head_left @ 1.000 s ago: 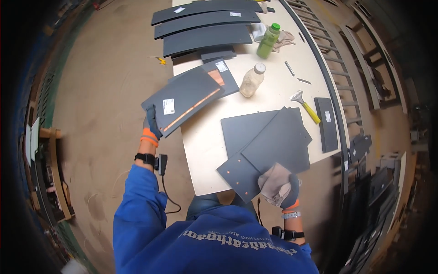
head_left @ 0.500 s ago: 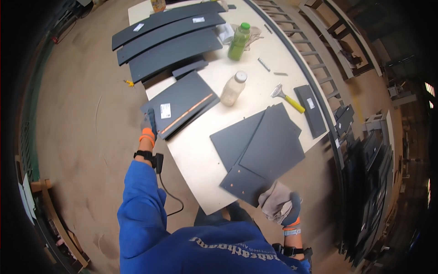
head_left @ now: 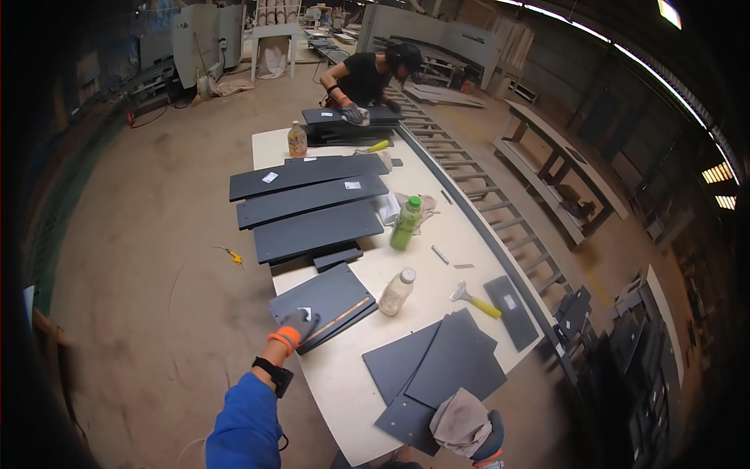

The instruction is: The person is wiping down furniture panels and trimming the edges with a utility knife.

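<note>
My left hand, in a dark-palmed glove with an orange cuff, lies on the near-left corner of a stack of dark grey panels. Its fingers are stretched out and partly cover a white label. An orange-brown strip runs along the stack's right side. My right hand, gloved too, is closed on a crumpled greyish-pink cloth. The cloth is at the near corner of several overlapping dark panels. Right of the left-hand stack stands a white-capped bottle. A yellow-handled scraper lies beyond the overlapping panels.
Long dark boards lie across the pale table, with a green bottle beside them. A narrow panel rests by the right edge, along a roller conveyor. At the far end a co-worker wipes a panel.
The view has tilted up, bringing the co-worker into sight. My left hand has moved from the stack's left edge onto its top by the label. My right hand still holds the cloth.
</note>
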Motion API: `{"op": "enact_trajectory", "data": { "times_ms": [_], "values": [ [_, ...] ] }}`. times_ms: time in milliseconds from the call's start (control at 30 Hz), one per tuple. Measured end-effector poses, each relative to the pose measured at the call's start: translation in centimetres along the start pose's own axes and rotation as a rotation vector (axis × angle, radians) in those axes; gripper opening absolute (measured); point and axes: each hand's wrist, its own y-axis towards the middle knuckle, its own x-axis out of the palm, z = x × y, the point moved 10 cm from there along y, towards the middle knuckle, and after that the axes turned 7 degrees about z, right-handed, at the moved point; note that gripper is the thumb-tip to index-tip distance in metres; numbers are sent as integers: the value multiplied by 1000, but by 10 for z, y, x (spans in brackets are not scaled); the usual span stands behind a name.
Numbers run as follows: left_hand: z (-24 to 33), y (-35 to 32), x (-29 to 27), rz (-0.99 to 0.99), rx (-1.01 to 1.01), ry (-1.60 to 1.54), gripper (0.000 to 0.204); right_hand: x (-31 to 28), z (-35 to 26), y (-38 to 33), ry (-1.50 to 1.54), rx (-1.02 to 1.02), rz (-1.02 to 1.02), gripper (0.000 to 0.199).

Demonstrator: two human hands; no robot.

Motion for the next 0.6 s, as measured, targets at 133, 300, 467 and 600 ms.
{"op": "enact_trajectory", "data": {
  "times_ms": [133, 300, 467, 600],
  "values": [
    [63, -62, 30, -235, 174, -109, 66, 42, 3, 9, 308, 195, -195, 72],
    [217, -182, -9, -68, 598, -264, 72, 49, 20, 36, 95, 281, -233, 71],
    [285, -276, 50, -115, 843, 37, 81, 96, 53, 40, 311, 603, -398, 68],
    [297, -281, 94, -105, 610, 205, 86, 33, 87, 99, 252, 503, -376, 62]
  ]
}}
